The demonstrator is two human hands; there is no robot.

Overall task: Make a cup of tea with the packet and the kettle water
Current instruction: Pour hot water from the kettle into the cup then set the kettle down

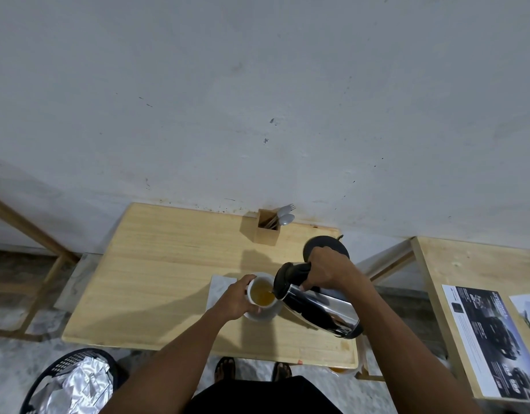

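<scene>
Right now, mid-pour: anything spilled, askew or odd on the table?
No spill shows. The right hand tips the kettle with its spout over the cup, which the left hand steadies on its saucer. The amber liquid sits inside the rim. The wooden table around it looks dry.

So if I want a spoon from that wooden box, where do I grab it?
Pinch the spoon by its bowl, which sticks up out of the wooden holder with its handle down inside. Come from above and lift straight up. The fork stands close beside it, so pinch only the spoon.
</scene>
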